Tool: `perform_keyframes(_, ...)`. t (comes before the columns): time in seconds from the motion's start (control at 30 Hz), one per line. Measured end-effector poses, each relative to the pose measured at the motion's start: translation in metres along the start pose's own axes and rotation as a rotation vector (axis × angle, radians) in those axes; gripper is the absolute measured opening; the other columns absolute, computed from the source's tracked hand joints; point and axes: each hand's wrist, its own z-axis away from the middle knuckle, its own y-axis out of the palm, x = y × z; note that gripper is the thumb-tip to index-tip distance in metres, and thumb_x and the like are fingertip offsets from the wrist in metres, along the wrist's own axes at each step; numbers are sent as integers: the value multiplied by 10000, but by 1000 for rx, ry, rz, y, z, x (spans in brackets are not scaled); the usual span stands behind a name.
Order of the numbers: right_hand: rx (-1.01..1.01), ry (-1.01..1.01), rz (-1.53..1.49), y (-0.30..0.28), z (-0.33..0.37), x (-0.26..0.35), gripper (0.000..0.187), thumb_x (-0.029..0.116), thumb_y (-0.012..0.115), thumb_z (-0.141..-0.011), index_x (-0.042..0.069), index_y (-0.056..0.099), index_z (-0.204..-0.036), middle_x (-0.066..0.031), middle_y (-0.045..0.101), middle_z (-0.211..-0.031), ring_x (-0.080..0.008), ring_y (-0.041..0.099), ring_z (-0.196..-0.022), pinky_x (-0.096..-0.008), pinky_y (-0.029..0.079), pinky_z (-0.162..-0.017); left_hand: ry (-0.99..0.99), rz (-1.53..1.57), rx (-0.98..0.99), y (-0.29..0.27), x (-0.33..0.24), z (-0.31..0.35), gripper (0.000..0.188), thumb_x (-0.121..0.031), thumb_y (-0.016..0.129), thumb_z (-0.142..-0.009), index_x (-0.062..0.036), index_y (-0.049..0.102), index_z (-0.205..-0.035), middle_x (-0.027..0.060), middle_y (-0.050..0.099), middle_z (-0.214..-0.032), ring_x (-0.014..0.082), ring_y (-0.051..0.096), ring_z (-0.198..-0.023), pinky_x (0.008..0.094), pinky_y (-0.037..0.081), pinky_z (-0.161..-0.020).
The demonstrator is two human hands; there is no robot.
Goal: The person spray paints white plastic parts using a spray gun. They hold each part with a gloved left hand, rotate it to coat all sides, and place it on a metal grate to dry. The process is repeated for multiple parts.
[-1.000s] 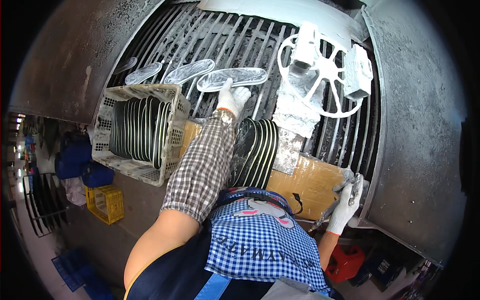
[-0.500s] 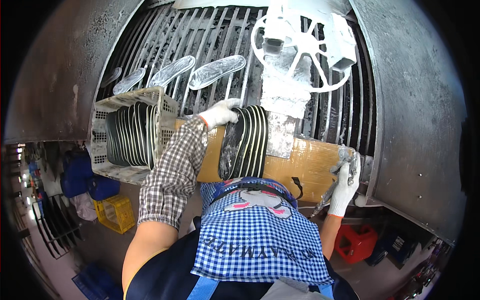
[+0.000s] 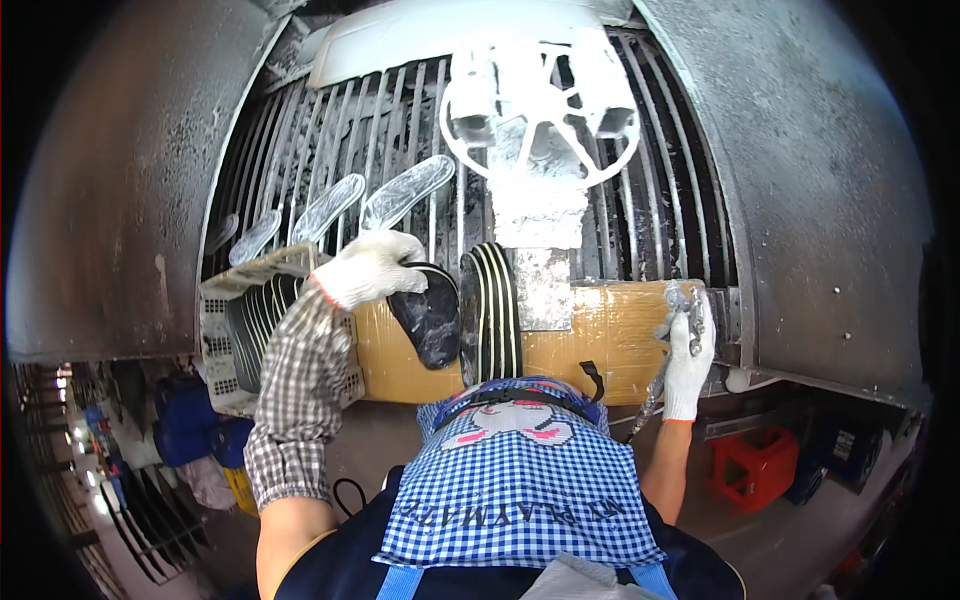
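Observation:
In a white glove, my left hand (image 3: 372,270) grips one black shoe sole (image 3: 430,328) by its upper end. The sole is tilted, just left of a row of black soles with pale edges (image 3: 492,312) standing on the brown board (image 3: 620,330). At the board's right end, my gloved right hand (image 3: 688,365) is closed round a spray gun (image 3: 684,305) crusted with grey residue. More black soles (image 3: 262,325) stand in a dirty white plastic crate (image 3: 228,372) at left, partly hidden by my left sleeve.
Several white-coated soles (image 3: 408,192) lie on the metal bars (image 3: 390,120) beyond the crate. A white-crusted spoked wheel (image 3: 545,125) stands at centre back. Metal side panels (image 3: 820,220) flank the bars. A red plastic crate (image 3: 752,468) sits low at right.
My left hand has drawn one sole off the left side of the row and moved leftward with it. My right hand keeps its hold on the spray gun. The view has shifted.

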Motion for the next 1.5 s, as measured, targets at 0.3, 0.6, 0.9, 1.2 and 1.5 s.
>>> perform_keyframes(0.3,-53,14,-96,1,5,12,574,165,650,-1075,-12,470,-1590,-80,645,-1243,-123,628,-1021,-286,533,-903,401,836,-484,-54,-101,26,394,-107,677,-1006,26,617,-1372,104,733,-1158,120,716,-875,251,600,-745)
perform_keyframes(0.6,-99,-41,-80,-5,7,21,556,161,657,-1056,-11,512,-1565,-75,635,-1269,-130,633,-1063,-304,537,-941,624,1147,-660,-102,-112,-89,350,-54,651,-1007,62,655,-1337,156,735,-1132,208,743,-809,302,612,-480)
perform_keyframes(0.9,-34,40,-99,-11,10,26,621,180,663,-1077,-55,432,-1603,-162,595,-1519,-212,585,-1348,-330,477,-1115,471,1032,-695,-97,-95,-123,403,-67,653,-1012,53,630,-1396,133,733,-1118,152,712,-744,251,551,-461)
perform_keyframes(1.2,-24,43,-62,-6,10,40,618,177,660,-1080,-52,431,-1605,-160,597,-1516,-199,587,-1333,-317,480,-1094,443,-340,-1284,-80,-109,-111,547,-384,821,-878,-40,730,-1294,248,693,-1237,392,666,-1116,511,540,-979)
perform_keyframes(1.5,-32,-57,-101,7,5,33,578,183,667,-1053,-29,503,-1564,-76,659,-1219,-118,646,-938,-290,554,-850,709,-595,-1153,-42,-185,-137,543,-539,826,-835,-25,736,-989,182,675,-937,362,650,-935,493,534,-813)
